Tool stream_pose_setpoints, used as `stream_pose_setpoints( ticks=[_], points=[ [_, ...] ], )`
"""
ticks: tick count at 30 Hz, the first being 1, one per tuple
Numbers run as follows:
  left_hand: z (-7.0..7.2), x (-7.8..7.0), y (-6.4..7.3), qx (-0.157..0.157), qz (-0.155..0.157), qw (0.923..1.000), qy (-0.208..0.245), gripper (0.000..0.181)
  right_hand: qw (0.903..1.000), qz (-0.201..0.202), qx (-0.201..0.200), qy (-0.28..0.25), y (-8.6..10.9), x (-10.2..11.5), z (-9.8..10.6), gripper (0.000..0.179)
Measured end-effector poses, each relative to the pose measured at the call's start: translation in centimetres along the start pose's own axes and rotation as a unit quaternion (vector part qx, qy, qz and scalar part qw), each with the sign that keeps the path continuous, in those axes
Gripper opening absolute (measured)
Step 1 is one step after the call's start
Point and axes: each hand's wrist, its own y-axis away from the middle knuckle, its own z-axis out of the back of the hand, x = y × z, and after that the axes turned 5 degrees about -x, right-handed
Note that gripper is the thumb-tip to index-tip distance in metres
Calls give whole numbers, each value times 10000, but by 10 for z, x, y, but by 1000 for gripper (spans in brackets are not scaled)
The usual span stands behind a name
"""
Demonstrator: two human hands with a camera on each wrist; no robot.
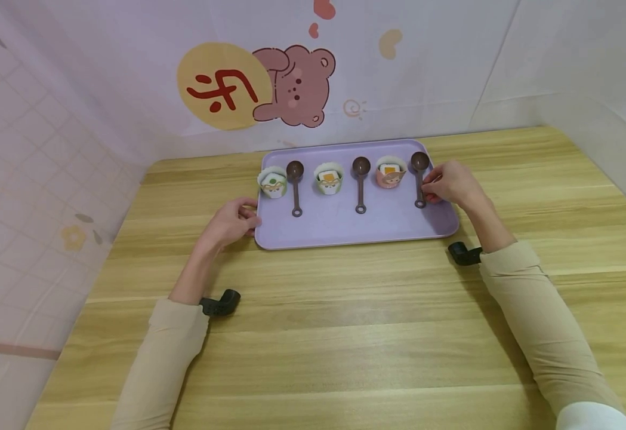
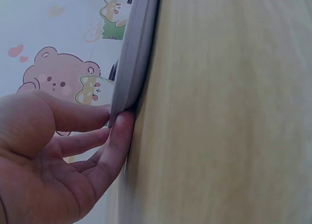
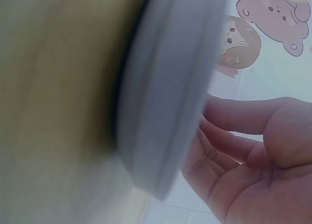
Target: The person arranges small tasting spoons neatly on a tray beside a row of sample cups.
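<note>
A lilac tray [image 1: 313, 224] lies on the wooden table. My left hand [image 1: 233, 222] pinches its left rim; in the left wrist view the thumb is over the edge and a finger under it. My right hand [image 1: 455, 184] reaches over the right rim, thumb and fingers pinching the handle of the rightmost brown measuring spoon [image 1: 419, 162]. Two more measuring spoons, one in the middle [image 1: 361, 167] and one at left [image 1: 295, 171], lie parallel to it, bowls away from me. Between them stand paper baking cups: left cup [image 1: 274, 190], middle cup [image 1: 329, 184] and pink cup [image 1: 389, 177], each holding a small white piece.
The wooden table [image 1: 334, 322] stretches in front of the tray. Behind it rises a white wall covering [image 1: 398, 83] printed with a bear and hearts. Black camera mounts stick out at the left wrist [image 1: 221, 303] and right wrist [image 1: 464, 254], close above the table.
</note>
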Motion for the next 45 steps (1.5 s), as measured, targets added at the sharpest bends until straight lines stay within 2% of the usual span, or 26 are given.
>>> stream_pose_setpoints(
  ticks=[22, 35, 45],
  points=[
    [-2, -2, -1, 26, 77, 10000, 50, 47, 9999, 29, -27, 143, 6, -3, 4, 28],
    [4, -3, -1, 69, 174, 9991, 372, 43, 9992, 107, 66, 382, 11, -2, 9, 31],
    [7, -6, 2, 31, 94, 9999, 35, 36, 9971, 249, 48, 719, 16, -5, 15, 34]
  ],
)
